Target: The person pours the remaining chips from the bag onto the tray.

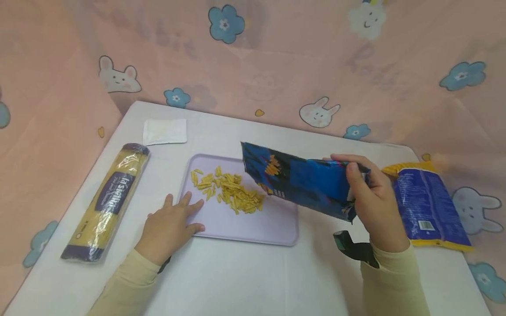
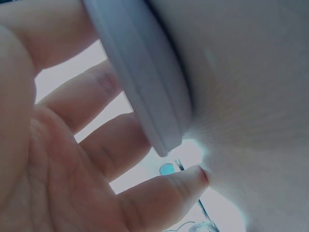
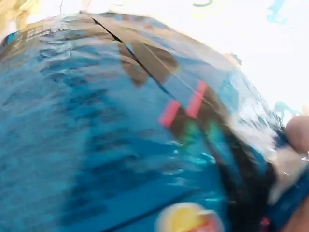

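My right hand (image 1: 377, 204) grips one end of a shiny dark blue snack packet (image 1: 300, 180), thumb on the near face. The packet slants down to the left, its far end overlapping the lilac tray (image 1: 276, 226) in the head view. A heap of small yellow stick-shaped pieces (image 1: 237, 195) lies on the tray. My left hand (image 1: 170, 228) rests at the tray's left edge with its fingers spread, some of them over the rim. Up close, the left wrist view has the tray's thick rim (image 2: 149, 82) against the fingers (image 2: 116, 142). Blue wrapper (image 3: 120, 145) fills most of the right wrist view.
On the left lies a long pack of spaghetti (image 1: 108, 197). A small flat white packet (image 1: 164, 131) is behind it. To the right, beside my right hand, sits a blue and yellow bag (image 1: 427, 206). A printed pink cloth (image 1: 257, 57) hangs behind the white table (image 1: 245, 281).
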Available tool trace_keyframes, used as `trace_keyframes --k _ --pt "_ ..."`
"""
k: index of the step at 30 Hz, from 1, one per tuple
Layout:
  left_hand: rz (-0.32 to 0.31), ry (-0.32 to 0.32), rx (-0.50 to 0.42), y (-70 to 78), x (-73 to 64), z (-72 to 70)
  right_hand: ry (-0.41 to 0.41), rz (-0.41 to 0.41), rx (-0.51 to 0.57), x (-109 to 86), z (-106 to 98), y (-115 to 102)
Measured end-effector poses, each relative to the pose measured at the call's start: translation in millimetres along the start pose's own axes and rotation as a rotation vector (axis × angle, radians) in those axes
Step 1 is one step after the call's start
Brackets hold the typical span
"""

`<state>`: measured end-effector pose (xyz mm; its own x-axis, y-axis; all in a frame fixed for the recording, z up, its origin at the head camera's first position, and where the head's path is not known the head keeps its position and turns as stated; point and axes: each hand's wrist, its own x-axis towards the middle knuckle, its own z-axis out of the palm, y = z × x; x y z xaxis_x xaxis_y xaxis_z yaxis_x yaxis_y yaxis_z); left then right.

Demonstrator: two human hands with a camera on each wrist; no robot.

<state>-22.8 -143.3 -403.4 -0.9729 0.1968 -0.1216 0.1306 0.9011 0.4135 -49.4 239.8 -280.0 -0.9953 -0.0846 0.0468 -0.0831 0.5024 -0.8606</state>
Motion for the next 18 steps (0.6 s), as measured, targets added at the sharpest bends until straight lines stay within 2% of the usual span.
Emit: trace_keyframes --k 5,7,11,18 --pt "0.000 -0.004 0.004 -0.1 0.7 1.1 0.014 -0.085 0.019 -0.1 -6.6 4.5" --pt "-0.002 -0.005 0.000 0.2 0.6 1.2 0.027 -0.089 -0.019 -0.5 -10.8 8.3" --pt "-0.002 -0.005 -0.001 0.8 0.6 1.0 -0.016 -0.097 -0.152 0.7 -19.7 17.6" --pt "0.010 0.009 0.006 1.0 0.3 1.4 -0.015 -0.091 -0.172 2.4 -28.0 25.3"
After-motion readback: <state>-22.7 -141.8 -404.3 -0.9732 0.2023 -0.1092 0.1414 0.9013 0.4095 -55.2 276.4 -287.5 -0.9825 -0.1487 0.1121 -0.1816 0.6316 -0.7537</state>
